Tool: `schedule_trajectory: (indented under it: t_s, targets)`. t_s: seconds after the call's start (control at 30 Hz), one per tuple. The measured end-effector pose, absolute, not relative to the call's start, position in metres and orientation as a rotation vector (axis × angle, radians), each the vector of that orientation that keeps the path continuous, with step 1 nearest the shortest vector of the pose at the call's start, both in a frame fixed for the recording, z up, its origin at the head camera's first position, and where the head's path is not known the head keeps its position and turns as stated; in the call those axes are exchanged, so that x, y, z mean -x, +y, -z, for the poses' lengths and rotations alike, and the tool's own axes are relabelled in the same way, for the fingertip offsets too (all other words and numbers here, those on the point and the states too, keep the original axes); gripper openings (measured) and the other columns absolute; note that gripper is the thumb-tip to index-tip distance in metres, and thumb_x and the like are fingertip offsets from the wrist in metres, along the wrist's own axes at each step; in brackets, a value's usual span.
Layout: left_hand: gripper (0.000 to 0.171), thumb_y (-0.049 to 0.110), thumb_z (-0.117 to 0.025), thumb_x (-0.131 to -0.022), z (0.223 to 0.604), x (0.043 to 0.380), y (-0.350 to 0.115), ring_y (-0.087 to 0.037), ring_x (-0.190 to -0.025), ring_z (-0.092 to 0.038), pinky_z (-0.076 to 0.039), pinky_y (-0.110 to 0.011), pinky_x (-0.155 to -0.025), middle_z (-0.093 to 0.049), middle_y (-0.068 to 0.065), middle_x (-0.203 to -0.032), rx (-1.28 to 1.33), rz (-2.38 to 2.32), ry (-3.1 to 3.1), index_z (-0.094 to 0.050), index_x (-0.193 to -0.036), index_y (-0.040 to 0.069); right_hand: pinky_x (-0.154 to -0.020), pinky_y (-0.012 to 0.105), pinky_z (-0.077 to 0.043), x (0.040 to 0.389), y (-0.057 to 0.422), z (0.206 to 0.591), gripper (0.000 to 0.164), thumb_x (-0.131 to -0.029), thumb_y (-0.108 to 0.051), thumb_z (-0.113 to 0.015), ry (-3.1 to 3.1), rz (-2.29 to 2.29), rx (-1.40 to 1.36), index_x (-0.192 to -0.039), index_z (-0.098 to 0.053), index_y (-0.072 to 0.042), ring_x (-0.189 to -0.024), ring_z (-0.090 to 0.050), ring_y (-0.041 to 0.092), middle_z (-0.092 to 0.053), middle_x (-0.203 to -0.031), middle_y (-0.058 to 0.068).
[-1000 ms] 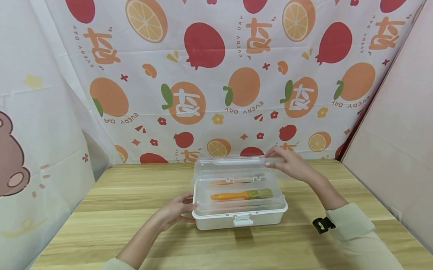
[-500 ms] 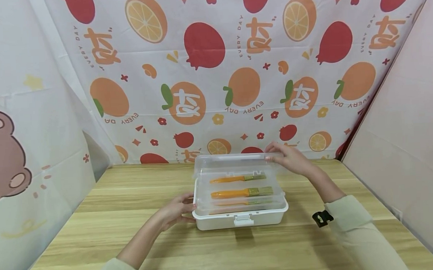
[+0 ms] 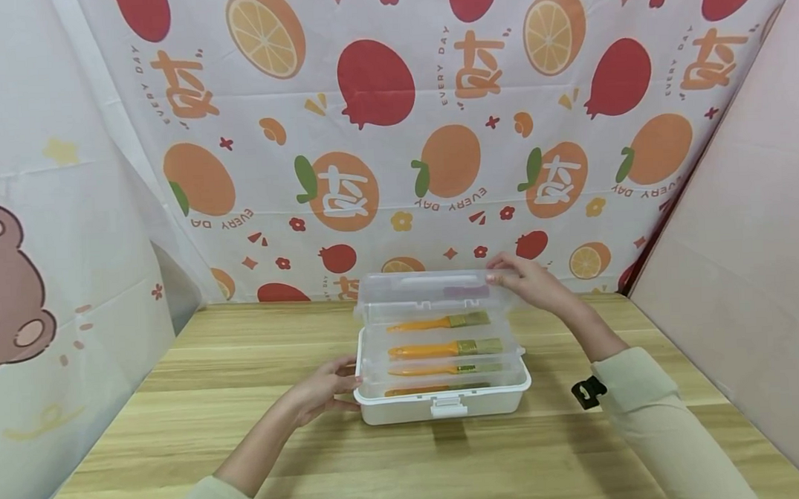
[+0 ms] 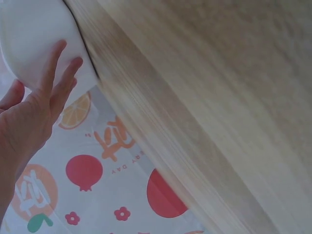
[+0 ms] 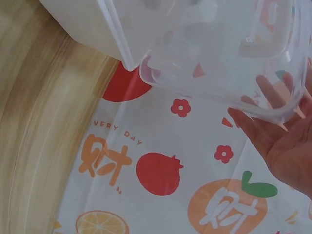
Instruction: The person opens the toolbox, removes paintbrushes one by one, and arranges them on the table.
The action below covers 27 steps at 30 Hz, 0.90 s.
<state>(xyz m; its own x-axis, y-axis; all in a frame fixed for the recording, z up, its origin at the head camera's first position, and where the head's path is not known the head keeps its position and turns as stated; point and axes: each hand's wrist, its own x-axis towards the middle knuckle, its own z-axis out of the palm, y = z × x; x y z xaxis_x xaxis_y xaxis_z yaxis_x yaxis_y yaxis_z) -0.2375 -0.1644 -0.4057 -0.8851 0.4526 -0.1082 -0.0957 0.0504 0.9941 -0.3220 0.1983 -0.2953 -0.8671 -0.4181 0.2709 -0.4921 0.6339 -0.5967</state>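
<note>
A white plastic storage box stands on the table, its clear lid tilted up at the back. Through the clear plastic several paintbrushes with orange handles and pale bristles show, lying crosswise. My right hand pinches the lid near its right corner, thumb in front and fingers behind; the right wrist view shows those fingers through the plastic. At the box's left side rests my left hand. In the left wrist view its fairly straight fingers touch the outer wall, with the thumb near the rim.
The box has a white front latch. Under it is a wood-grain table. A fruit-patterned cloth hangs behind the table's back edge, and pale cloths hang on both sides. A black buckle hangs at the right sleeve.
My right hand has lifted the lid higher and further up. The paintbrushes show more distinctly than before. My left hand has stayed on the box's left side.
</note>
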Motion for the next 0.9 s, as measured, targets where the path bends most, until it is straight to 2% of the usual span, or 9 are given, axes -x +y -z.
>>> schedule_trajectory:
  t_s: [0.1, 0.2, 0.3, 0.4, 0.5, 0.63, 0.9]
  targets:
    - [0.055, 0.004, -0.048, -0.093, 0.406, 0.234, -0.163, -0.034, -0.107, -0.049, -0.045, -0.052, -0.082, -0.031, -0.033, -0.132, -0.356, -1.895, 1.945, -0.018, -0.136, -0.014, -0.083, 0.049, -0.043, 0.321, 0.197, 0.295, 0.041, -0.088, -0.041, -0.059, -2.717, -1.058, -0.686, -0.114, -0.057, -0.011, -0.1, -0.052, 0.029, -0.058, -0.11, 0.01]
    - [0.056, 0.004, -0.048, -0.093, 0.406, 0.231, -0.162, -0.034, -0.107, -0.049, -0.045, -0.052, -0.082, -0.031, -0.034, -0.132, -0.356, -1.9, 1.943, -0.017, -0.137, -0.014, -0.086, 0.049, -0.042, 0.319, 0.196, 0.297, 0.043, -0.084, -0.044, -0.063, -2.662, -1.03, -0.592, -0.112, -0.059, -0.011, -0.105, -0.051, 0.028, -0.059, -0.111, 0.007]
    - [0.056, 0.004, -0.048, -0.093, 0.406, 0.227, -0.16, -0.034, -0.107, -0.049, -0.045, -0.052, -0.082, -0.031, -0.034, -0.132, -0.348, -1.908, 1.945, -0.017, -0.137, -0.014, -0.084, 0.049, -0.042, 0.319, 0.195, 0.301, 0.041, -0.08, -0.041, -0.068, -2.542, -0.988, -0.541, -0.105, -0.059, -0.01, -0.105, -0.051, 0.028, -0.056, -0.108, 0.007]
    - [0.056, 0.004, -0.048, -0.093, 0.406, 0.223, -0.158, -0.034, -0.106, -0.05, -0.045, -0.052, -0.081, -0.031, -0.034, -0.131, -0.336, -1.914, 1.953, -0.018, -0.136, -0.014, -0.071, 0.043, -0.044, 0.318, 0.192, 0.306, 0.036, -0.077, -0.037, -0.073, -2.385, -0.906, -0.514, -0.096, -0.06, -0.009, -0.091, -0.053, 0.028, -0.051, -0.101, 0.008]
    - [0.056, 0.003, -0.048, -0.093, 0.407, 0.222, -0.157, -0.034, -0.106, -0.05, -0.045, -0.052, -0.082, -0.031, -0.034, -0.132, -0.333, -1.919, 1.954, -0.018, -0.136, -0.014, -0.057, 0.037, -0.039, 0.32, 0.189, 0.311, 0.031, -0.074, -0.034, -0.076, -2.245, -0.789, -0.478, -0.084, -0.06, -0.01, -0.073, -0.049, 0.024, -0.048, -0.092, 0.008]
    - [0.056, 0.004, -0.048, -0.093, 0.41, 0.225, -0.156, -0.035, -0.107, -0.049, -0.045, -0.052, -0.082, -0.03, -0.034, -0.132, -0.339, -1.922, 1.943, -0.019, -0.137, -0.014, -0.049, 0.032, -0.035, 0.323, 0.187, 0.316, 0.029, -0.071, -0.034, -0.078, -2.112, -0.65, -0.467, -0.075, -0.06, -0.012, -0.065, -0.048, 0.02, -0.05, -0.081, 0.006]
    - [0.054, 0.003, -0.047, -0.093, 0.408, 0.229, -0.16, -0.043, -0.112, -0.044, -0.045, -0.052, -0.082, -0.026, -0.036, -0.134, -0.316, -1.928, 1.954, -0.018, -0.136, -0.014, -0.037, 0.027, -0.027, 0.333, 0.19, 0.318, 0.024, -0.075, -0.032, -0.075, -1.964, -0.467, -0.566, -0.076, -0.066, -0.01, -0.044, -0.04, 0.015, -0.057, -0.074, 0.004]
